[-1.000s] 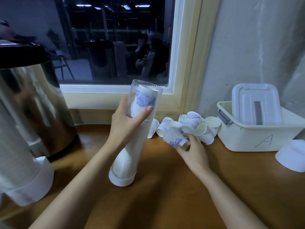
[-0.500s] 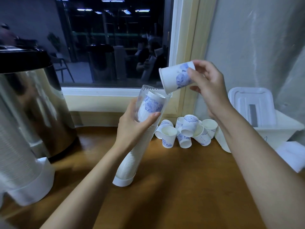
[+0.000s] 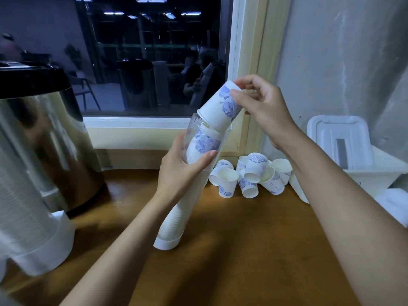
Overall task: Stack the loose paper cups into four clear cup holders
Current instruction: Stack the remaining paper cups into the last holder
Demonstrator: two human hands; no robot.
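Right hand (image 3: 262, 107) up high by the window frame, and its grip is a pinch: fingertips and thumb closed on the base end of a paper cup (image 3: 218, 109). The cup is upside down, white with a blue flower print, mouth pointing down and to the left, base up and to the right. Its rim sits right at the open top of the clear cup holder (image 3: 194, 173), over the topmost cup of the stack inside.

Left hand (image 3: 181, 171) has its grip wrapped round the upper part of that holder, thumb across the near face, fingers behind. The holder is a long tube, and its long axis leans: white base cap down on the bench (image 3: 242, 250), open mouth tipped up and to the right, in line with the cup above it. Whether the base cap sits flat or on its edge, I cannot tell from here. The tube is packed with nested white cups almost to the top.

Behind it, the loose cups (image 3: 249, 175) lie in a small heap at the back of the bench, under the window frame; some upright, some inverted, some tipped over.

The bench is brown wood. A steel urn (image 3: 44, 140) with a black top stands at the left, and a second holder (image 3: 26, 217) full of cups leans in front of it. A white tub (image 3: 373, 177) sits at the right with a lid (image 3: 340, 140) propped in it. A dark window (image 3: 150, 58) shows reflections; a pale wall (image 3: 342, 62) lies to its right.
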